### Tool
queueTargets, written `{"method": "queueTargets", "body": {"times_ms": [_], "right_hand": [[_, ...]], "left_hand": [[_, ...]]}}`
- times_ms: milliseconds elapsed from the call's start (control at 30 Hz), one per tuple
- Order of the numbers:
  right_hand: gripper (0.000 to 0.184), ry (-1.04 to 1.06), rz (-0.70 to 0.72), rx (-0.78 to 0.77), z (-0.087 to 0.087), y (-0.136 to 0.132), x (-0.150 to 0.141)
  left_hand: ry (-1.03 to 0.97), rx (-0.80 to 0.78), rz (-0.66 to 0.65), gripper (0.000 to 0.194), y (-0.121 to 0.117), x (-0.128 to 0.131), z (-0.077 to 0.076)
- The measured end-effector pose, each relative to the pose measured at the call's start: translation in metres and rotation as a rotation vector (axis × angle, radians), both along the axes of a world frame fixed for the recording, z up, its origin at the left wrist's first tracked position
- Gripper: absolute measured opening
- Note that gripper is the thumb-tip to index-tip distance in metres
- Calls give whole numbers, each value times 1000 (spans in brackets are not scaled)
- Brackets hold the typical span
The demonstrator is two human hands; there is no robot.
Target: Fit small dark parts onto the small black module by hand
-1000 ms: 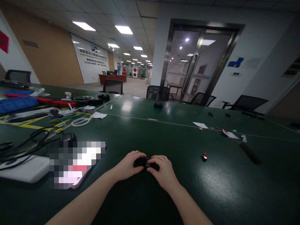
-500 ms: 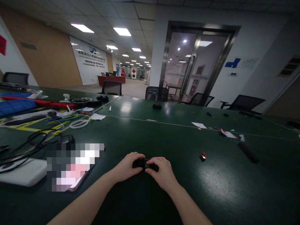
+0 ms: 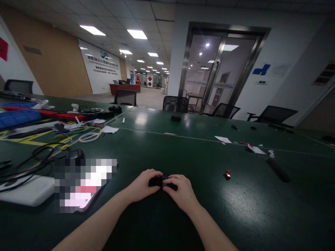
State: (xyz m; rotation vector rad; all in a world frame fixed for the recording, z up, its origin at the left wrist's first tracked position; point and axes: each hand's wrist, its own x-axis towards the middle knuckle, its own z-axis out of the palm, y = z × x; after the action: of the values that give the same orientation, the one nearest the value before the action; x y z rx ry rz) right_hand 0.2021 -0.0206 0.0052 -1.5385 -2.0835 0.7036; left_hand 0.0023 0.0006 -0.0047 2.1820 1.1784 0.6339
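Note:
Both my hands rest on the dark green table (image 3: 235, 209) and grip one small black object (image 3: 160, 182) between them. My left hand (image 3: 142, 184) curls its fingers round the object's left end. My right hand (image 3: 180, 191) closes over its right end, fingers bent on top. Most of the object is hidden by my fingers, so I cannot make out what it is. A small red and black part (image 3: 227, 174) lies on the table to the right of my hands, apart from them.
A phone with a lit screen (image 3: 83, 184), a white flat device (image 3: 26, 190) and tangled black cables (image 3: 34, 157) lie to the left. Blue bins (image 3: 15, 116), wires and a white coil (image 3: 89, 136) sit further left. A black tool (image 3: 277, 169), paper scraps and office chairs stand beyond.
My hands stay closed on the black object in the same place. Only the view has shifted slightly.

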Motion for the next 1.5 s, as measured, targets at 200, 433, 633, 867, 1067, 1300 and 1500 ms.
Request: {"method": "queueTargets", "body": {"times_ms": [200,433,633,867,1067,1300,1500], "right_hand": [[28,22,16,17,2,-3,2],[23,22,10,-21,5,-3,2],[23,34,40,-5,5,-3,3],[32,175,-1,-2,0,1,5],[45,164,2,-79,-1,1,9],[44,104,25,-51,3,-3,9],[41,90,19,-64,5,-4,7]], "left_hand": [[2,5,-4,40,1,0,-1],[4,0,-2,39,-2,2,4],[2,10,0,40,0,2,1],[21,27,11,39,-1,2,0],[25,10,10,39,-2,2,3],[18,25,1,39,-2,3,4],[5,10,29,48,-1,1,-3]]}}
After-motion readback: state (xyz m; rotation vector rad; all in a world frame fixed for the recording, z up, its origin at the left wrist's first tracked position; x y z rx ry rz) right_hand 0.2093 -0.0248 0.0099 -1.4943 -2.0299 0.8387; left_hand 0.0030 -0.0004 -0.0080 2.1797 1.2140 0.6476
